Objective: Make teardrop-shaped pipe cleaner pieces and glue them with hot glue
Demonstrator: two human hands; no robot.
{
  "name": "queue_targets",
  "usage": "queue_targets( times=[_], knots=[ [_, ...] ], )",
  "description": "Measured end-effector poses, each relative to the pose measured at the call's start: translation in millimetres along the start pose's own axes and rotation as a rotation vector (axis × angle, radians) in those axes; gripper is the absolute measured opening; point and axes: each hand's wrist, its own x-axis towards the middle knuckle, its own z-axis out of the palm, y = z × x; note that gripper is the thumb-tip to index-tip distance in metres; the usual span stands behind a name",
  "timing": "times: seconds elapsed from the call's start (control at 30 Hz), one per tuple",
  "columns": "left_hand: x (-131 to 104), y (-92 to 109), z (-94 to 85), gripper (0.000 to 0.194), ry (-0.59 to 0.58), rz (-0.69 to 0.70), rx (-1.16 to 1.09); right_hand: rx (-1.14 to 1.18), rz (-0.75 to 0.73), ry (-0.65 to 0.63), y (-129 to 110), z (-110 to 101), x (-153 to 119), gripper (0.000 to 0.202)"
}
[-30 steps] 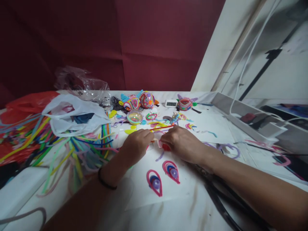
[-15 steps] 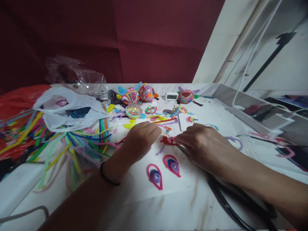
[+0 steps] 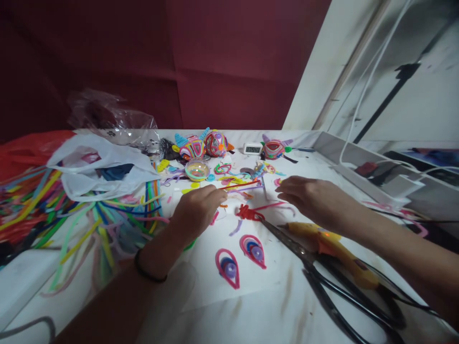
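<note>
My left hand (image 3: 197, 210) is closed, its fingertips hiding whatever they hold, beside a red pipe cleaner (image 3: 240, 185) lying on the white paper (image 3: 201, 282). My right hand (image 3: 306, 198) hovers with bent fingers slightly apart near a small pink curl (image 3: 278, 182). Between the hands lies a bunched red pipe-cleaner piece (image 3: 247, 211), a pink strand trailing from it. The tips of black-handled scissors (image 3: 294, 248) reach that red bunch. Two teardrop eyes lie nearer me, a left eye (image 3: 228, 268) and a right eye (image 3: 254, 251), pink-edged with purple centres.
A yellow glue gun (image 3: 333, 246) lies under my right forearm. Many loose pipe cleaners (image 3: 96, 224) and a white plastic bag (image 3: 107, 167) fill the left. Behind stand colourful decorated balls (image 3: 217, 143), a clear bowl (image 3: 197, 170) and a digital timer (image 3: 252, 148). A power strip (image 3: 398, 188) sits right.
My right hand has lifted off the red bunch and moved back and right, uncovering the scissors and glue gun. My left hand has drawn slightly left.
</note>
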Motion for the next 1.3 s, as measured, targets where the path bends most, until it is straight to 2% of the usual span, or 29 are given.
queue_targets(
  times=[0.1,0.17,0.27,0.37,0.6,0.77,0.97,1.1,1.2,1.3],
  knots=[
    [-1,4,0.7,0.024,-0.032,-0.016,-0.025,-0.013,0.018,0.054,-16,-3,8,0.023],
    [-1,8,1.3,0.024,-0.017,-0.017,-0.031,0.071,0.003,0.081,-33,-6,11,0.019],
    [-2,14,1.9,0.021,0.043,0.007,-0.04,0.363,-0.091,0.027,-58,-7,15,0.017],
    [-3,17,1.6,0.014,0.09,-0.005,-0.069,0.422,-0.127,0.01,-72,-1,17,0.018],
    [-4,15,0.7,0.003,0.147,-0.116,-0.069,0.396,-0.059,0.11,-69,4,13,0.018],
    [-4,17,0.7,0.009,0.127,-0.145,-0.047,0.42,-0.015,0.108,-66,4,9,0.018],
    [-6,17,0.7,0.024,0.042,-0.019,0.118,0.439,-0.011,0.036,-65,5,7,0.017],
    [-7,17,0.4,0.033,0.059,0.037,0.177,0.411,0.004,-0.001,-68,5,6,0.023],
    [-7,18,-0.1,0.034,0.077,0.039,0.136,0.402,-0.008,-0.022,-71,5,8,0.023],
    [-6,18,-2.5,0.028,0.033,0.085,0.156,0.421,-0.015,-0.032,-74,3,11,0.017]
  ],
)
